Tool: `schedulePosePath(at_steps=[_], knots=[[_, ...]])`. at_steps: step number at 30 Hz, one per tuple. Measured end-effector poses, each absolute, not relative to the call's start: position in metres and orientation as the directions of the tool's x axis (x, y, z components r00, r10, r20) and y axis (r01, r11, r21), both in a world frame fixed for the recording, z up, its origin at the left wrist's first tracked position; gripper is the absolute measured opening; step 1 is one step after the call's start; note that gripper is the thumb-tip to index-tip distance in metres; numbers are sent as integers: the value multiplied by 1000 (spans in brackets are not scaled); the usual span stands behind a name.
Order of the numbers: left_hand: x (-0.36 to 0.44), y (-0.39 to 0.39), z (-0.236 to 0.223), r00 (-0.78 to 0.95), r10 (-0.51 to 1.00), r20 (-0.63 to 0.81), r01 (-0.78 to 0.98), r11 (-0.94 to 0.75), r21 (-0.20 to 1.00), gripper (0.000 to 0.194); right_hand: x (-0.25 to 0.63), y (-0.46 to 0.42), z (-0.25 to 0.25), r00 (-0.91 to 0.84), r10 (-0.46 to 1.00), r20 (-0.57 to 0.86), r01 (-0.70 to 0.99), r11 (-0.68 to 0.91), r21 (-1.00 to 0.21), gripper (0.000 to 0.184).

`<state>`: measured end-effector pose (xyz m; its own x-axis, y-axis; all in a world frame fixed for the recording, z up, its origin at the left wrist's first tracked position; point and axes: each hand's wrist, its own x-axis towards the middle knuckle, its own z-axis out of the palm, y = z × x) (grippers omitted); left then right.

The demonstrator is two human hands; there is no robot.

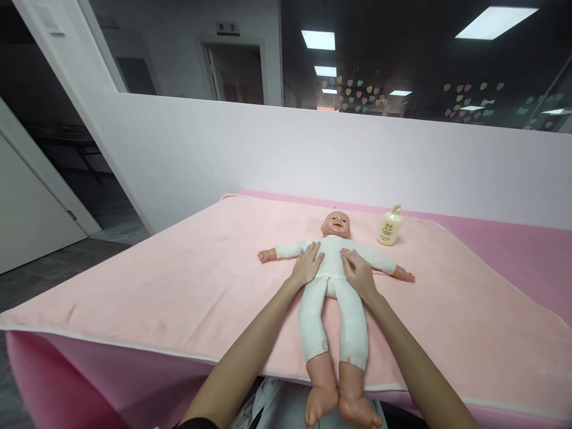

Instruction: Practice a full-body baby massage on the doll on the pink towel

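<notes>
A baby doll (331, 262) with a white cloth body lies on its back, head away from me and arms spread to both sides. Its plastic feet hang over the near edge of the table. My left hand (308, 264) rests on the left side of the doll's torso, open, fingers extended toward its shoulder. On the torso's right side lies my right hand (358, 274), its fingers slightly bent and apart, holding nothing. Beyond the doll's right-hand arm stands a pale yellow pump bottle (389, 227), upright and untouched.
A light pink towel (201, 262) covers most of the pink padded table (531, 256). Along the far side runs a white wall (313, 155) with dark glass panels above it. To the left are a white door (36, 202) and a grey floor.
</notes>
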<state>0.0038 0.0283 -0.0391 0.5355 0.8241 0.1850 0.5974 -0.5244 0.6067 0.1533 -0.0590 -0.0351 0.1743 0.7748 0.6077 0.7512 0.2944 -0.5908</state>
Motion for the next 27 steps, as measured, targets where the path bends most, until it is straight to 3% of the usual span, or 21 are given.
schedulePosePath(at_steps=[3, 7, 13, 18, 24, 27], knots=[[3, 32, -44, 527, 823, 210, 573, -527, 628, 56, 143, -66, -26, -93, 824, 558, 684, 460, -566, 34], [5, 30, -43, 512, 831, 216, 560, -514, 650, 54, 142, -66, -27, -187, 887, 423, 730, 413, -544, 38], [7, 28, -42, 497, 839, 220, 529, -494, 690, 51, 154, -60, -36, 31, 957, 289, 866, 119, -487, 48], [7, 30, -45, 491, 826, 277, 494, -526, 692, 47, 169, -54, -51, 333, 909, 251, 766, -105, -634, 68], [4, 14, -21, 604, 654, 456, 309, -719, 622, 41, 176, -48, -65, 413, 872, 264, 664, -89, -743, 72], [5, -2, -7, 812, 454, 367, 136, -758, 637, 34, 176, -46, -66, 413, 862, 295, 650, -52, -758, 69]])
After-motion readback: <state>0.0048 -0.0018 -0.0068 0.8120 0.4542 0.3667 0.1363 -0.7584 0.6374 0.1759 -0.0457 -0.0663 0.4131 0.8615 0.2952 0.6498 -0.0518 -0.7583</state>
